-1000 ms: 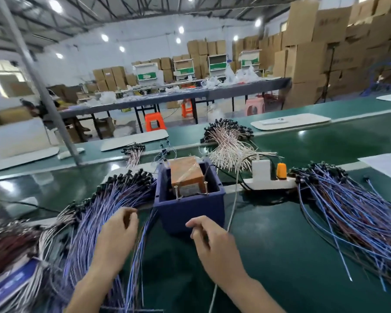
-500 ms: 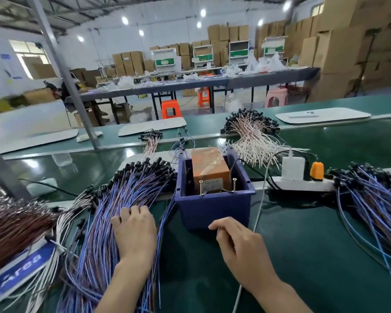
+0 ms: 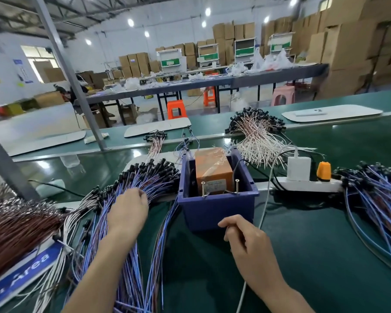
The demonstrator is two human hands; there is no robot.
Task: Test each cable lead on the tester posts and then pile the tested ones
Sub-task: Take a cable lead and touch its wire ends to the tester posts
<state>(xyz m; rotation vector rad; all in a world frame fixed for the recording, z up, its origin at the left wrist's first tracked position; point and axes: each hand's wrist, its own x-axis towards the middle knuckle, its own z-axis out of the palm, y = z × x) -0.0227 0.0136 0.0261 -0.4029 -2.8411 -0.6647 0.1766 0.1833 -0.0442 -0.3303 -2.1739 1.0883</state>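
Observation:
A dark blue box [image 3: 217, 213] on the green belt holds an orange tester block [image 3: 212, 168]. Two metal posts [image 3: 203, 188] [image 3: 236, 186] stand at its near rim. Left of the box lies a fanned pile of blue-purple cable leads [image 3: 149, 177] with black end caps. My left hand [image 3: 128, 211] rests on this pile, its fingertips curled in and pinching among the leads. My right hand [image 3: 242, 238] hovers just in front of the box, fingers loosely curled, with nothing visible in it. A second pile of blue leads [image 3: 375, 190] lies at the right.
A white power strip [image 3: 307, 185] with a white charger [image 3: 299, 168] and an orange plug [image 3: 323, 168] sits right of the box. A white cord [image 3: 264, 208] runs toward me. Pink-white leads [image 3: 255, 136] lie behind, a brown bundle [image 3: 16, 227] far left, a slanted metal pole [image 3: 70, 75] beyond.
My left hand has slid forward along the blue-purple pile toward the capped ends, and its fingers have curled in. My right hand stays in front of the box. The camera has tilted upward.

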